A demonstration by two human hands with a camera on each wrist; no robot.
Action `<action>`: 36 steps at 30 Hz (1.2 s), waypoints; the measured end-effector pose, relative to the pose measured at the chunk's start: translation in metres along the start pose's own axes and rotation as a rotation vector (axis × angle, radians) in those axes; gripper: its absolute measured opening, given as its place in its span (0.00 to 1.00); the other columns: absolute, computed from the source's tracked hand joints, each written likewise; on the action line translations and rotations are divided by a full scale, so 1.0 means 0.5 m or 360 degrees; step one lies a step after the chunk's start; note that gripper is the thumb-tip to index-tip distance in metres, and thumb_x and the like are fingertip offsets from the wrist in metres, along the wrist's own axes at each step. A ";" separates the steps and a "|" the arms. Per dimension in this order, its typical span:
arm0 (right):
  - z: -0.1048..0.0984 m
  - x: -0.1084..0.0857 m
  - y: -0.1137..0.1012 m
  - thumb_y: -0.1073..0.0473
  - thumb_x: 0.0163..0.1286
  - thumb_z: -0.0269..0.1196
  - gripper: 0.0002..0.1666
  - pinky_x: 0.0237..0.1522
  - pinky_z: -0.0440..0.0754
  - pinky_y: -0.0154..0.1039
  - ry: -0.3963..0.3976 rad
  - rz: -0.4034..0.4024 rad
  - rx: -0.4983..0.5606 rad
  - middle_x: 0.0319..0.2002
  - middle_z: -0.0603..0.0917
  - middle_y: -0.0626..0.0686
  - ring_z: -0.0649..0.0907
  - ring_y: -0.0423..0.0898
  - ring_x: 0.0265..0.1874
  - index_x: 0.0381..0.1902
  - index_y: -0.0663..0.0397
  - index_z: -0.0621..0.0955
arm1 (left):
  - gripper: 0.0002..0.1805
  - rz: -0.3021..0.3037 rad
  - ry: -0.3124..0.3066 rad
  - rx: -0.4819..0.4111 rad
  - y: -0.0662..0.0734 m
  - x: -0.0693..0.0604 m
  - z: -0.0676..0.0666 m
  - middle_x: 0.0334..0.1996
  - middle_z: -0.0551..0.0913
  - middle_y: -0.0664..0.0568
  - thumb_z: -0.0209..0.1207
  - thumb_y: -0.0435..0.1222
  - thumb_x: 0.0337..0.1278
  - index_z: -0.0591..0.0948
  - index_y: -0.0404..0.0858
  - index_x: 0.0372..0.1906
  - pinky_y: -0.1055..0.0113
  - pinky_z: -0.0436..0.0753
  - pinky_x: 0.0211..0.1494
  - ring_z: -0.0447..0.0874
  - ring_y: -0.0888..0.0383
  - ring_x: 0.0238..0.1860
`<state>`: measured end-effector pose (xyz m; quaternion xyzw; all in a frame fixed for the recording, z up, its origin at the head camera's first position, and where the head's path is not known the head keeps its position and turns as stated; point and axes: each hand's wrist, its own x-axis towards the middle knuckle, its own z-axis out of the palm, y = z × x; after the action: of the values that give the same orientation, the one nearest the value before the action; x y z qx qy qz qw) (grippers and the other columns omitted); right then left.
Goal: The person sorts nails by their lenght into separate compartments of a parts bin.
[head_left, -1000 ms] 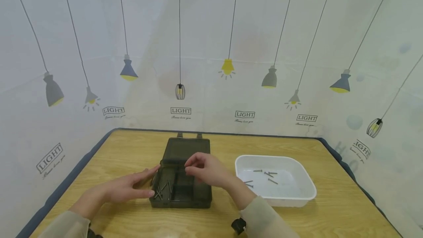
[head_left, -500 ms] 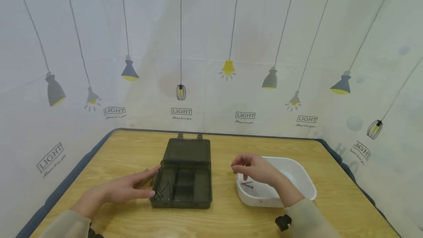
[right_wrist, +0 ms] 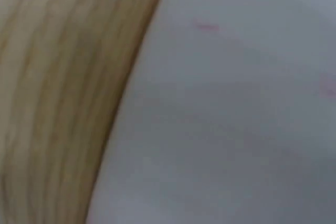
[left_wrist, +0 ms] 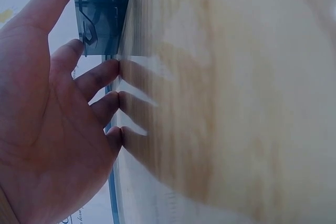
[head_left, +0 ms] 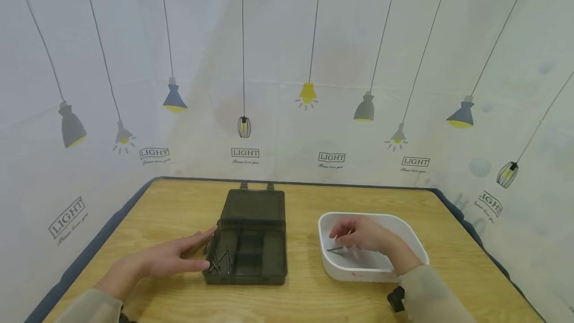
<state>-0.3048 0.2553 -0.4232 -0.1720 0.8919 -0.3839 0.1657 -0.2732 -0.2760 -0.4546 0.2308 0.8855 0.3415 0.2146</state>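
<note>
In the head view my left hand point(head_left: 172, 258) rests at the left side of a dark see-through plastic box point(head_left: 264, 279), fingers mostly straight. The left wrist view shows the same hand point(left_wrist: 58, 114), its thumb and index finger at the box point(left_wrist: 105, 3) and other fingertips down on the table. Several slender metal screws point(head_left: 215, 261) lie in the box's left compartment. My right hand point(head_left: 365, 236) is down inside a white plastic tray point(head_left: 381, 275), fingers loosely bent, beside a screw point(head_left: 334, 250) at the tray's left end. The hand hides part of the tray floor.
The box's lid point(head_left: 254, 205) is folded back behind it, its latches toward the rear. Wooden table point(head_left: 305, 243) separates box and tray. A lamp-print cloth point(head_left: 287, 128) hangs behind. The tray's outer wall point(right_wrist: 210, 129) fills most of the blurred right wrist view.
My right hand has moved right from above the box, over the tray's left rim, and down into the tray. My left hand has stayed at the box.
</note>
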 end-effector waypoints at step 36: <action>0.038 0.019 0.030 0.60 0.72 0.75 0.04 0.37 0.73 0.34 0.0031 0.0057 -0.0098 0.33 0.86 0.45 0.77 0.42 0.33 0.41 0.53 0.89 | 0.48 0.0016 0.0009 -0.0029 0.002 0.002 0.002 0.90 0.53 0.44 0.63 0.56 0.79 0.50 0.58 0.92 0.22 0.49 0.84 0.39 0.27 0.89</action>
<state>-0.3077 0.2491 -0.4480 -0.1574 0.9078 -0.3550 0.1586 -0.2734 -0.2743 -0.4547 0.2322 0.8818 0.3512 0.2124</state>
